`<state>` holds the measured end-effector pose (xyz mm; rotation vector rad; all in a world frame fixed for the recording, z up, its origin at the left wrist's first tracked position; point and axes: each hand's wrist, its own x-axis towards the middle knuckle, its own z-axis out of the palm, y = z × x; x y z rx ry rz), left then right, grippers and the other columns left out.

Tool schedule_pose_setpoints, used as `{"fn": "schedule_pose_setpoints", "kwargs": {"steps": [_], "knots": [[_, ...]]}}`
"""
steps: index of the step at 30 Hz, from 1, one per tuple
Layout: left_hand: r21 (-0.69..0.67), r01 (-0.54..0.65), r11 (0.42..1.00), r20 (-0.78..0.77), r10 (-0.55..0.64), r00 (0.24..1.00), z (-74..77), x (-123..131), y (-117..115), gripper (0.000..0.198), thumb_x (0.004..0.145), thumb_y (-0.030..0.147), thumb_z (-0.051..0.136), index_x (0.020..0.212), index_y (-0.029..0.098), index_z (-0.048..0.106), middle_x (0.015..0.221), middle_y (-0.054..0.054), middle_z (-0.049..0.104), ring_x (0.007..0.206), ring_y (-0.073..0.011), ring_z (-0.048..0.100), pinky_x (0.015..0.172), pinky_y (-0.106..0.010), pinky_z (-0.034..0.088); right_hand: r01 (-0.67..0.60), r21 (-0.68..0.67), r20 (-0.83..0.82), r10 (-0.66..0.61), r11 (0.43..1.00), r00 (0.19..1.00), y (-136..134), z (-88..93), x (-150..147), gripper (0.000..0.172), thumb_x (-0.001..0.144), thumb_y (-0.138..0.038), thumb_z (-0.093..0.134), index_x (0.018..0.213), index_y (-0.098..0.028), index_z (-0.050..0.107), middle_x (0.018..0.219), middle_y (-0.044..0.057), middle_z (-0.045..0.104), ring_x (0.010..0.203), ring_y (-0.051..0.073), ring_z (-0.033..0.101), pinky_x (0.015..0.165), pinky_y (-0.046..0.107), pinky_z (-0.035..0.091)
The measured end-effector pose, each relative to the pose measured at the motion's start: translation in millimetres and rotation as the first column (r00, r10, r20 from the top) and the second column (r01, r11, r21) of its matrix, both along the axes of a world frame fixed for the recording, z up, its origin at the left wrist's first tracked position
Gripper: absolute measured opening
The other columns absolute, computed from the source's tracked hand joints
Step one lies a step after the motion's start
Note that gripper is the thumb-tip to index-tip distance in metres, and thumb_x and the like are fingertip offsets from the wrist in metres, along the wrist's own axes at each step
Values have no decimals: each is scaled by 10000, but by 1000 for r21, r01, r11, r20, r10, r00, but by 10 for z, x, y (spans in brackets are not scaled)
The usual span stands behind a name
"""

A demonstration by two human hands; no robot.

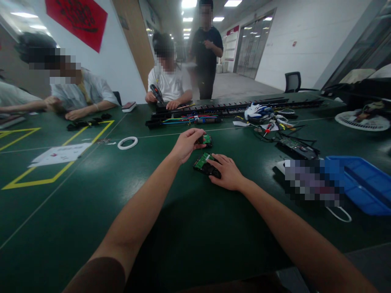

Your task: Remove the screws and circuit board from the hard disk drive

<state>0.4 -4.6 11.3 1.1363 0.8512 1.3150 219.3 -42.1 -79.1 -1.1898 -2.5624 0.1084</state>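
Observation:
A black hard drive with a green circuit board (201, 160) lies on the dark green table in front of me. My right hand (226, 173) is closed over its right side, fingers resting on its top and edge. My left hand (187, 145) is pinched round a small dark tool (200, 139), held just above the drive's far edge. The tool's tip and exact kind are too small to make out. Just behind the fingers of that hand lies a second green-boarded drive (208, 141), partly hidden.
A white ring (127, 143) and a paper sheet (59, 155) lie on the left. Black rails with coloured wires (189, 119) stretch across the back, by a co-worker holding a power drill (157, 93). At right are another drive (297, 147) and a blue tray (363, 183).

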Motion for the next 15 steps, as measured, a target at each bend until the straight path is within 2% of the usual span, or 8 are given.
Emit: {"fn": "schedule_pose_setpoints", "kwargs": {"steps": [5,10,15], "knots": [[-23,-31,999,-17,31,999,15,-18,1,141,931,319,737,932,181,705,901,-53,696,835,-166,697,661,-262,592,-2,7,-5,2,1000,1000,5,-7,10,709,920,-535,628,1562,-253,527,1670,125,426,1533,378,341,1213,594,291],[-57,-37,998,48,39,998,22,-8,-1,113,914,270,699,953,181,640,894,-65,727,906,-214,727,720,-338,626,-3,-1,3,3,1000,1000,5,4,7,717,919,-528,628,1564,-235,523,1670,139,422,1525,381,352,1207,587,303],[-68,-16,998,77,22,997,17,1,4,96,897,262,673,887,170,648,933,-88,741,917,-207,717,816,-382,637,-4,-1,-5,4,1000,1000,2,9,0,714,915,-527,634,1559,-238,529,1669,146,424,1522,387,356,1204,594,300]]}}
